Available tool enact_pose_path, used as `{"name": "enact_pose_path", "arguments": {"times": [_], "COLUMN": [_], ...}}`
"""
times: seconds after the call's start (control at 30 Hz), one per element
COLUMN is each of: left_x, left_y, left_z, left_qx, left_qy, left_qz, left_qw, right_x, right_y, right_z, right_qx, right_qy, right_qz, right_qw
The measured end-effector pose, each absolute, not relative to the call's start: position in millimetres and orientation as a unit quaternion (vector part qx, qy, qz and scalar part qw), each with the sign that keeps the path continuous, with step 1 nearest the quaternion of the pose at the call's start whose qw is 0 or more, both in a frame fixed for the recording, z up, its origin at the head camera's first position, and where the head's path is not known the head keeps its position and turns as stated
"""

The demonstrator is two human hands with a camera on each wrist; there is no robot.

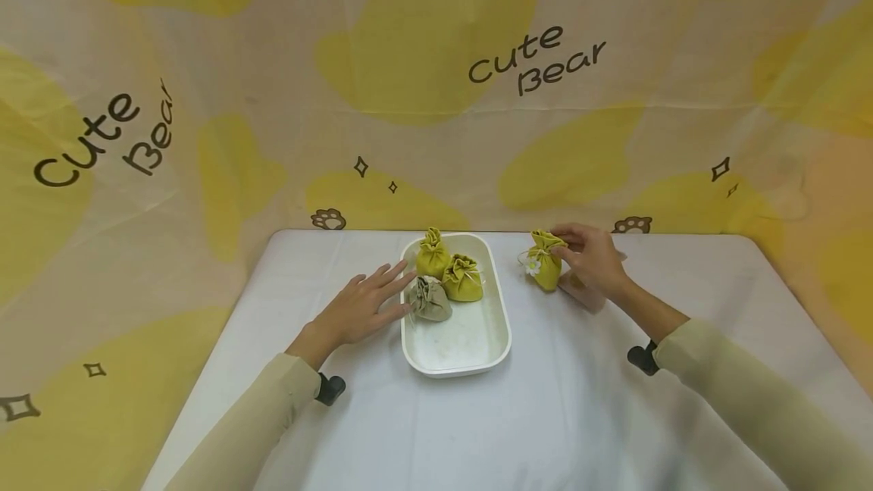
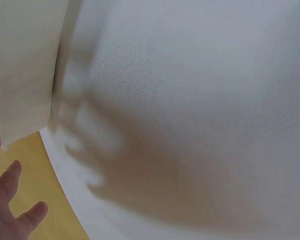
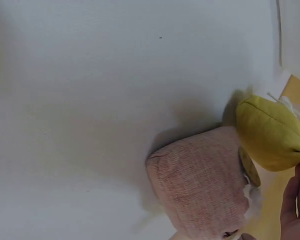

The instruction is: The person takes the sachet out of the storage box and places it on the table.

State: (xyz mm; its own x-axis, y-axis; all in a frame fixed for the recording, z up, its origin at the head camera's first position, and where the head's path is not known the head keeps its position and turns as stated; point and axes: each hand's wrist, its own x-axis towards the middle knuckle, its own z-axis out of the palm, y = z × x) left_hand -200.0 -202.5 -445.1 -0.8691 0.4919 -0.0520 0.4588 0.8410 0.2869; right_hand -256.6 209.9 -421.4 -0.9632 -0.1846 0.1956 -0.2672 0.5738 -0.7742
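Note:
By the neck, my right hand [image 1: 595, 262] pinches a yellow drawstring pouch [image 1: 548, 273] with a white flower on its cord. Just under that hand is a pink cloth pouch [image 3: 200, 182], standing on the table beside the yellow one in the right wrist view. My left hand [image 1: 363, 308] is spread with fingers stretched out at the left rim of a white tray [image 1: 470, 347]. Inside the tray sit two yellow pouches [image 1: 464, 284] and a grey-green pouch [image 1: 432, 301], toward its far and left side. In the left wrist view, the fingers [image 2: 32, 215] hold nothing.
A white cloth covers the table [image 1: 423, 438]. Right behind its far edge hangs a yellow and cream curtain [image 1: 423, 36] with printed words, and it continues along the left side. Dark wrist cameras [image 1: 330, 390] sit under both sleeves.

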Motion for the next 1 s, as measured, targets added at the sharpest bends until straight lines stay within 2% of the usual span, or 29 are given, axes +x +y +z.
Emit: {"name": "enact_pose_path", "arguments": {"times": [0.47,1.0], "left_x": [-200,-200], "left_y": [-202,-201], "left_z": [-446,-445], "left_qx": [0.247,0.247], "left_qy": [0.957,0.958], "left_qz": [0.137,0.13], "left_qw": [0.062,0.07], "right_x": [-251,-247], "right_y": [210,160], "right_z": [-418,-404], "right_qx": [0.159,0.233], "right_qy": [-0.896,-0.888], "right_qz": [0.411,0.393], "right_qw": [0.055,0.044]}}
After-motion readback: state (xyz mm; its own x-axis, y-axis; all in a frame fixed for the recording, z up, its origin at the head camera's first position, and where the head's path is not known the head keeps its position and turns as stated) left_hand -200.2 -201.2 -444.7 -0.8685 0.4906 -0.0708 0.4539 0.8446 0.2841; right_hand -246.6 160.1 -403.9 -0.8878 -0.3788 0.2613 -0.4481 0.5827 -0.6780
